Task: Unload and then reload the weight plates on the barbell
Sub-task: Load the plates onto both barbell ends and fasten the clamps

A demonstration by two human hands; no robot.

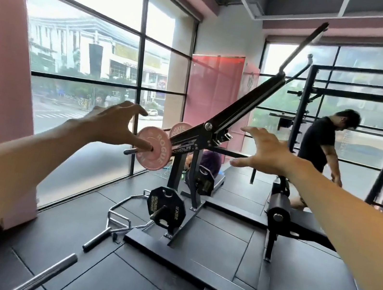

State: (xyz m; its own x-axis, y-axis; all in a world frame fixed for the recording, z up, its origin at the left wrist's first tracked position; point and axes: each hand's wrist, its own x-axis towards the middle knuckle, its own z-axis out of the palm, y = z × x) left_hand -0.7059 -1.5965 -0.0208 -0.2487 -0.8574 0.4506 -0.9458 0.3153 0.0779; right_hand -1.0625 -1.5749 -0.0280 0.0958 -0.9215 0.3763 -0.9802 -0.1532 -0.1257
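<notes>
A pink weight plate (153, 148) marked ROGUE sits on the loading sleeve (131, 151) of a black lever machine. A second pink plate (180, 129) shows behind the machine's angled arm (235, 119). My left hand (112, 124) is open, fingers spread, just left of the near pink plate, its thumb reaching over the plate's face. My right hand (264, 150) is open too, held in the air to the right of the arm, touching nothing. A black 20 kg plate (166, 207) hangs on a lower storage peg.
A chrome hex bar (119, 221) lies on the black floor mats by the window. A barbell end (47, 272) lies at lower left. A padded roller (277, 209) stands to the right. A person in black bends over beside a power rack (317, 145).
</notes>
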